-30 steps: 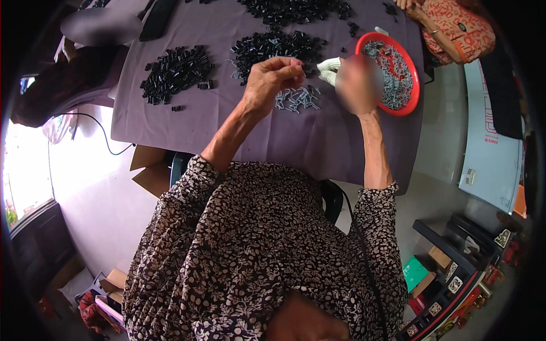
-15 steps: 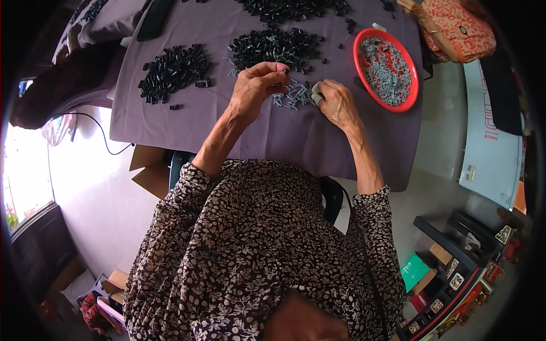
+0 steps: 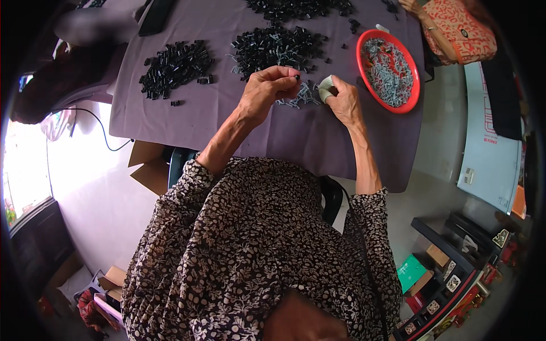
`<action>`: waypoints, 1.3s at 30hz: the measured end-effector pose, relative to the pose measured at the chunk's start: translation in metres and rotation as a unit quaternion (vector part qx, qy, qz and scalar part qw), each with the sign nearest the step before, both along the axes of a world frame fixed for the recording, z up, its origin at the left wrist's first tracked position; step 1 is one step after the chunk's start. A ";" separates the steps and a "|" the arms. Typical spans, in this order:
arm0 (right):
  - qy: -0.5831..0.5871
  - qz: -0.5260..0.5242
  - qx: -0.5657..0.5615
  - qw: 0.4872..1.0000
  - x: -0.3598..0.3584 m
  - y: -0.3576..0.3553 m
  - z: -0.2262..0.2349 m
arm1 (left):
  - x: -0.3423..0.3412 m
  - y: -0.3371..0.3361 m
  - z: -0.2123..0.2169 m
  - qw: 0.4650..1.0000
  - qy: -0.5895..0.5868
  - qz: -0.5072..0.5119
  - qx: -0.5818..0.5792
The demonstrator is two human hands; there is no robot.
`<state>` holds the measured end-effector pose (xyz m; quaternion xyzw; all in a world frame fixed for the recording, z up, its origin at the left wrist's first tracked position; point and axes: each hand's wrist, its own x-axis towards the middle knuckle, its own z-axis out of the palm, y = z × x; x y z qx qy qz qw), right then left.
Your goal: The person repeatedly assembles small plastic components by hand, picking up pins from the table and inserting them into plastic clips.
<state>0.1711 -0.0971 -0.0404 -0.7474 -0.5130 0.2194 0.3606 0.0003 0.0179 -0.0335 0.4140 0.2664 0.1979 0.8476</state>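
Note:
My left hand (image 3: 260, 95) pinches a small black piece (image 3: 297, 77) between thumb and fingertips, above the purple cloth. To its right is my right hand (image 3: 346, 103), its fingers drawn together, with pale wraps (image 3: 326, 86) on the thumb and a finger. Whether a small part sits between them cannot be seen. Below and between the hands lies a loose scatter of small grey screw-like pieces (image 3: 306, 98), partly covered by my left hand. Just beyond my left hand rises a heap of black pieces (image 3: 270, 48) with some grey ones among them.
A red dish (image 3: 360, 57) of grey pieces stands at the right. Another black heap (image 3: 176, 68) lies at the left, with more black parts (image 3: 296, 8) at the far side. A person's arm (image 3: 441, 42) reaches in at the far right; a dark sleeve is at the left.
My left hand has shifted slightly right, still pinching the black piece. My right hand has turned and drawn a little right from the grey pieces, showing more of its wraps.

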 end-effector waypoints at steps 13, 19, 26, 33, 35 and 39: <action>0.178 0.031 0.070 0.981 -0.022 0.009 0.051 | 0.000 -0.007 0.006 1.000 -0.001 -0.005 0.030; 0.113 0.035 0.071 0.990 -0.027 0.013 0.059 | 0.000 -0.008 0.013 0.996 -0.003 -0.026 0.079; 0.061 0.033 0.039 0.997 -0.029 0.013 0.058 | -0.001 -0.010 0.012 0.993 0.020 -0.026 0.116; 0.042 0.021 0.032 0.998 -0.034 0.004 0.052 | 0.001 -0.019 0.014 0.973 0.088 -0.054 0.207; 0.062 0.031 0.039 0.997 -0.033 0.003 0.053 | 0.001 -0.020 0.014 0.972 0.090 -0.060 0.208; 0.054 0.028 0.033 0.998 -0.032 0.003 0.049 | -0.001 -0.020 0.008 0.977 0.073 -0.066 0.188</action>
